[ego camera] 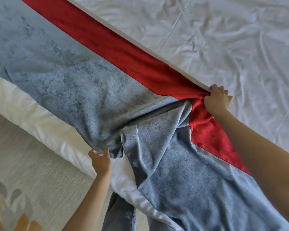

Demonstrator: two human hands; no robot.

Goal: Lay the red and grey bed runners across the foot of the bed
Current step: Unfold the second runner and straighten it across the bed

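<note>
A mottled grey runner (60,67) lies across the foot of the white bed (223,39), with a red runner (110,42) strip along its far side. Both cloths bunch into folds near the middle of the view. My right hand (217,100) pinches the gathered red cloth at its far edge, next to a thin white border. My left hand (100,159) grips the near edge of the grey runner where it hangs over the mattress side. To the right of the folds the grey cloth (182,177) lies loose and creased.
The white duvet edge (45,120) runs diagonally along the bed's near side. Pale carpet (32,172) with grey and orange marks lies at the lower left. My grey trouser legs (120,214) stand against the bed.
</note>
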